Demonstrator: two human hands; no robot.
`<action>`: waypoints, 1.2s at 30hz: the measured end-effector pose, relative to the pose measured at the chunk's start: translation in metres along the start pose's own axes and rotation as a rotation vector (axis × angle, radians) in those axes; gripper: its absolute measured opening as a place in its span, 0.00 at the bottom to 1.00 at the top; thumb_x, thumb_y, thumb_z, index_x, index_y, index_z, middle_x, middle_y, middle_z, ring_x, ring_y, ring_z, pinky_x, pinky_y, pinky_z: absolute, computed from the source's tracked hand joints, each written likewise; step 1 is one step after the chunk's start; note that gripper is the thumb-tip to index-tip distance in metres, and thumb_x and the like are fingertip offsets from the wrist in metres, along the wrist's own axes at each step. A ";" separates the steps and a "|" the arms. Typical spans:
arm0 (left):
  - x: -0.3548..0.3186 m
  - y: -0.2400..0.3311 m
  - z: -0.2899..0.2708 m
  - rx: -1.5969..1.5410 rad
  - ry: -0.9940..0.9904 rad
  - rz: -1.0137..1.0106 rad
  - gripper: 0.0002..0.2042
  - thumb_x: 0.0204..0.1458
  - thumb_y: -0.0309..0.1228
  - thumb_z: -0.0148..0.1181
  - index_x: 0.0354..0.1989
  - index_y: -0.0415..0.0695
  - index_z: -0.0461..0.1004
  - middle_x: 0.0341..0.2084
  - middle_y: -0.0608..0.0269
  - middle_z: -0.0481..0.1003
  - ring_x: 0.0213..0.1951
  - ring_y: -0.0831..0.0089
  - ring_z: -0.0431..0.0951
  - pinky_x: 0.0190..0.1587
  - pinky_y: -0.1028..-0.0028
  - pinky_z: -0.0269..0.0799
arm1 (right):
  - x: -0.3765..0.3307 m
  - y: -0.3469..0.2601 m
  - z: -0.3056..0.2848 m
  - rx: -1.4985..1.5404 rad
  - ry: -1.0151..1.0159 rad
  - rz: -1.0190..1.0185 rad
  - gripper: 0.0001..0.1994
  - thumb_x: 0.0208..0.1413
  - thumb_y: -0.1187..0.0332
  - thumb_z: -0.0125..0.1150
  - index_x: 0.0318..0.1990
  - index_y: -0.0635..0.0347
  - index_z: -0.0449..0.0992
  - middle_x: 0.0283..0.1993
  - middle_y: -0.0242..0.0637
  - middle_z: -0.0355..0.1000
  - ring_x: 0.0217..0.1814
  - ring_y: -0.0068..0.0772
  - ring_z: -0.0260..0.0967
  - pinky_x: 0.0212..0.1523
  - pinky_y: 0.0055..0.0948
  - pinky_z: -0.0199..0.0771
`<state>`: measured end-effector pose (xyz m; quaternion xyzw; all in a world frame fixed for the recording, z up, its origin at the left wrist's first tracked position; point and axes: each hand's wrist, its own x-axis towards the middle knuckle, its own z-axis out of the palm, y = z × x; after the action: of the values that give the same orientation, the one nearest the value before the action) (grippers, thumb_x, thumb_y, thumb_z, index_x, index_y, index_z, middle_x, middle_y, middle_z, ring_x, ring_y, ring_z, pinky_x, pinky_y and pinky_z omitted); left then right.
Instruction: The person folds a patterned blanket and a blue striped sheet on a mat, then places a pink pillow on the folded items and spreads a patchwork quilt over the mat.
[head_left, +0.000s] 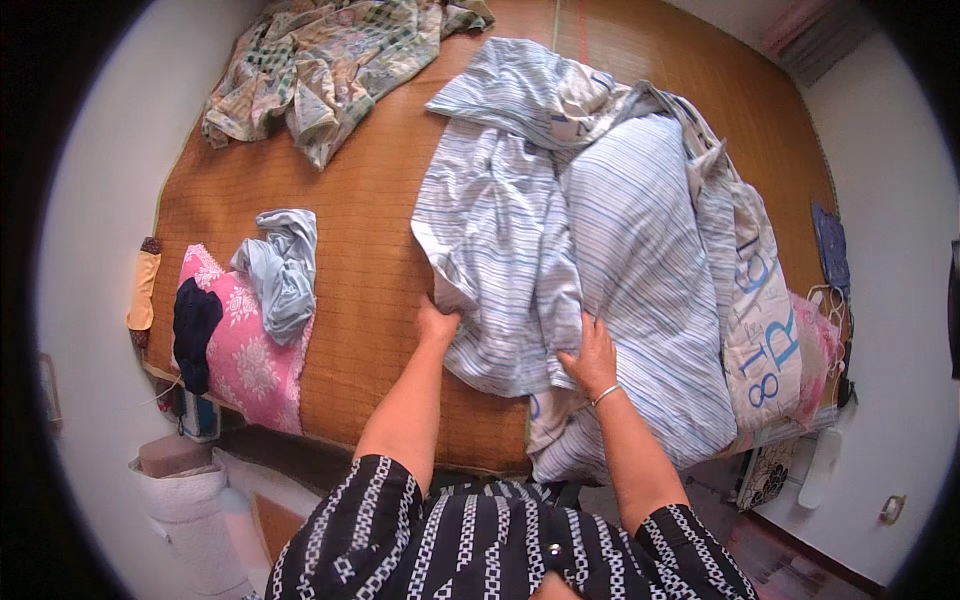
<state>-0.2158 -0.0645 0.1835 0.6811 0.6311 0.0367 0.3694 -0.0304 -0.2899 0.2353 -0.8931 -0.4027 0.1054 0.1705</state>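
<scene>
A blue-and-white striped quilt [640, 220] lies bunched and partly folded over the bed's right half. Its cream reverse with large blue printed lettering shows along the right side. My left hand [437, 322] is closed on the left edge of a folded striped section, fingers tucked under the cloth. My right hand [592, 358] grips the same section near its lower right corner, thumb out to the left and the fingertips partly hidden in the fabric. Between the two hands the cloth lies wrinkled on the mat.
A brown woven mat [360, 230] covers the bed. At the far left lies a rumpled patchwork-patterned cloth [320, 70]. A pink floral pillow [255, 350] at the left carries a light blue garment [280, 270] and a dark garment [197, 335]. A pink patterned cloth [815, 350] sits at the right edge.
</scene>
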 end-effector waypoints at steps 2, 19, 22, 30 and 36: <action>0.037 -0.024 -0.026 -0.442 -0.026 -0.002 0.26 0.35 0.32 0.60 0.45 0.33 0.65 0.35 0.50 0.73 0.39 0.61 0.72 0.43 0.68 0.66 | 0.012 -0.025 0.014 0.000 -0.172 0.080 0.17 0.37 0.68 0.59 0.38 0.63 0.69 0.38 0.45 0.68 0.40 0.46 0.66 0.40 0.40 0.66; 0.096 -0.169 -0.182 0.157 0.179 0.142 0.33 0.33 0.33 0.65 0.51 0.40 0.60 0.48 0.46 0.61 0.49 0.49 0.62 0.51 0.62 0.60 | 0.219 -0.284 0.090 0.204 -0.216 -0.348 0.26 0.38 0.64 0.63 0.47 0.62 0.64 0.46 0.46 0.64 0.36 0.41 0.70 0.37 0.35 0.69; 0.095 -0.146 -0.177 0.224 0.223 0.033 0.34 0.31 0.36 0.66 0.50 0.40 0.61 0.48 0.47 0.62 0.51 0.51 0.60 0.52 0.63 0.58 | 0.233 -0.324 0.117 -0.174 -0.412 -0.399 0.29 0.37 0.64 0.64 0.49 0.62 0.62 0.49 0.48 0.62 0.38 0.43 0.70 0.38 0.36 0.69; 0.077 -0.174 -0.179 0.226 -0.027 0.071 0.20 0.32 0.36 0.65 0.32 0.38 0.67 0.33 0.51 0.71 0.36 0.59 0.71 0.38 0.68 0.66 | 0.269 -0.245 0.084 0.181 -0.272 -0.321 0.07 0.45 0.68 0.52 0.30 0.57 0.74 0.29 0.44 0.72 0.31 0.45 0.70 0.33 0.35 0.69; 0.061 -0.086 -0.185 -0.449 -0.256 0.029 0.21 0.36 0.34 0.60 0.40 0.38 0.68 0.32 0.46 0.72 0.35 0.57 0.73 0.41 0.67 0.67 | 0.181 -0.302 0.110 0.732 -0.588 -0.035 0.19 0.41 0.66 0.59 0.42 0.64 0.67 0.40 0.47 0.67 0.36 0.47 0.66 0.36 0.36 0.70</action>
<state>-0.3701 0.0683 0.2449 0.5901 0.5456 0.0947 0.5875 -0.1539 0.0575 0.2423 -0.6994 -0.3854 0.4863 0.3547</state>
